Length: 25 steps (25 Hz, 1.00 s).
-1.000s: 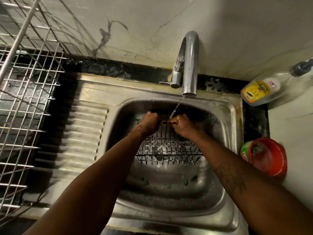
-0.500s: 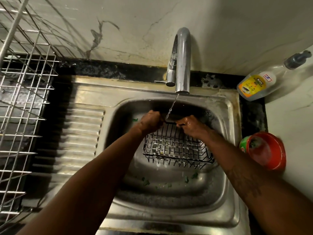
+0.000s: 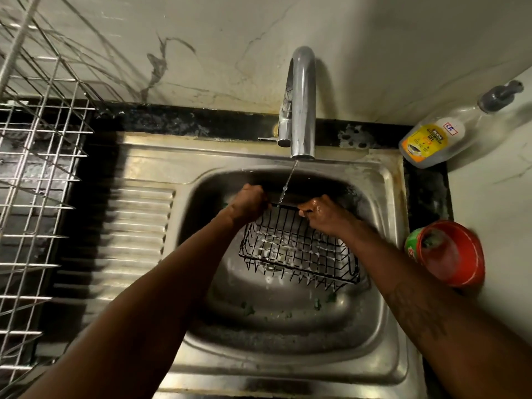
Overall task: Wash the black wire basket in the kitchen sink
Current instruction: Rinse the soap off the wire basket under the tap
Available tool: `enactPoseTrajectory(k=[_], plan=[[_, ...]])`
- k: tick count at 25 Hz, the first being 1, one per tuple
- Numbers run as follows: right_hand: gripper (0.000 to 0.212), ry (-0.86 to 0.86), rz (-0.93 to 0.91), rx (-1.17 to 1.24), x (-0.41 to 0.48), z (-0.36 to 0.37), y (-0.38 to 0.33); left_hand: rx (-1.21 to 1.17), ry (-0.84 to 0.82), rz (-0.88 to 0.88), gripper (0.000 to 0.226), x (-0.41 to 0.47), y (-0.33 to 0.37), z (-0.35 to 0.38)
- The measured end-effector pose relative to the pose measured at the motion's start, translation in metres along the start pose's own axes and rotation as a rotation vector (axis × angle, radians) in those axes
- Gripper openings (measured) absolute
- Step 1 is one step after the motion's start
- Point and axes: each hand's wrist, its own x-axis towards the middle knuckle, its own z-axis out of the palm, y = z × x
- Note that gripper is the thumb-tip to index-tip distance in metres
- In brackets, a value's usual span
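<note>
Currently at the rinse, left hand (image 3: pixel 249 204) and right hand (image 3: pixel 325 216) each curl round the far rim of the black wire basket (image 3: pixel 296 251), held tilted inside the sink (image 3: pixel 388 197) under the tap (image 3: pixel 302 105), skewed further right than a second ago; next, by judgement, turn unrinsed sides into the stream.

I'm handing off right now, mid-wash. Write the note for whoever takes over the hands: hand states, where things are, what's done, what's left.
Left hand: grips the far rim of the black wire basket.
Right hand: wet, grips the same rim.
Basket: held tilted inside the sink. The tap is running and its stream lands on the rim between the hands.
Done: rinsing is under way. The wires show a whitish film, suds or glare, cannot tell.
Left: probably rinse the other sides, shut the tap, set the basket to drain.
</note>
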Motion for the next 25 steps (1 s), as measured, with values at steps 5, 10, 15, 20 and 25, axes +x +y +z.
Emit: enactPoseTrajectory(k=[5, 10, 15, 20, 25], plan=[[0.029, 0.018, -0.021, -0.116, -0.011, 0.000, -0.003, -0.042, -0.043, 0.028, 0.020, 0.004, 0.023, 0.015], [0.025, 0.040, -0.099, -0.221, -0.010, 0.007, -0.030, -0.079, -0.078, 0.117, 0.015, 0.002, 0.009, 0.015], [0.027, 0.005, -0.098, -0.242, -0.003, 0.009, -0.052, -0.052, -0.024, 0.148, 0.017, 0.002, 0.000, 0.018], [0.010, -0.008, -0.021, -0.226, -0.005, 0.009, -0.063, -0.293, 0.137, -0.165, 0.026, 0.006, -0.009, 0.015], [0.010, -0.129, 0.131, -0.103, 0.001, 0.007, -0.070, -0.117, -0.018, -0.104, 0.021, 0.004, 0.001, 0.010]])
